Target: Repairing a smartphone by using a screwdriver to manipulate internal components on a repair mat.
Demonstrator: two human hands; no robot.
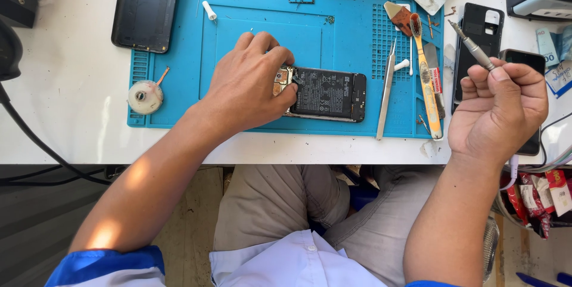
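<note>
A blue work mat (pixel 179 84) lies on the white table (pixel 65 96), and many things crowd it. A long pair of tweezers (pixel 386 93) and an orange-handled brush (pixel 426 78) lie on the mat to the right of the opened phone (pixel 325 93). A small white roll (pixel 145 96) sits at the mat's left edge, and a dark back cover (pixel 146 7) rests at the upper left, half on the mat. Another black cover (pixel 481 31) lies beyond the right edge. The left hand (pixel 247 87) rests on the left end of the opened phone, its fingers curled down on that end, pressing it to the mat. The right hand (pixel 497 111) is lifted off to the right, well apart from the phone, its grip pinching a slim metal screwdriver (pixel 473 49) that points up and to the left.
</note>
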